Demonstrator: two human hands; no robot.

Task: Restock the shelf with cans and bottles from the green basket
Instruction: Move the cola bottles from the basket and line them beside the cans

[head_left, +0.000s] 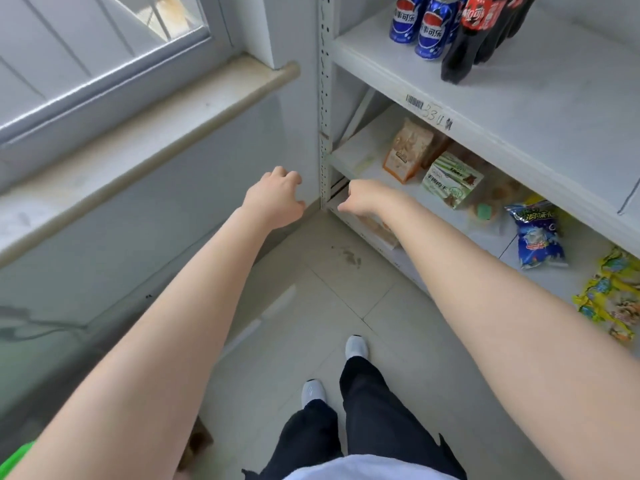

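Observation:
Blue cola cans [424,27] and dark cola bottles [467,39] with red labels stand at the back left of the white shelf [519,98] at the top right. Both my arms stretch forward and down. My left hand [273,199] hangs in front of the wall, left of the shelf post, fingers loosely curled, holding nothing. My right hand [363,199] hangs just right of the post near the lower shelf's edge, also empty with fingers curled loosely. A sliver of the green basket [15,457] shows at the bottom left corner, under my left arm.
The lower shelf [349,157] carries snack packets: an orange bag [407,150], a green-white pack [450,180], a blue bag [538,233] and yellow packs [613,299]. A window sill [138,133] runs along the left wall. My feet stand on the tiled floor [329,289].

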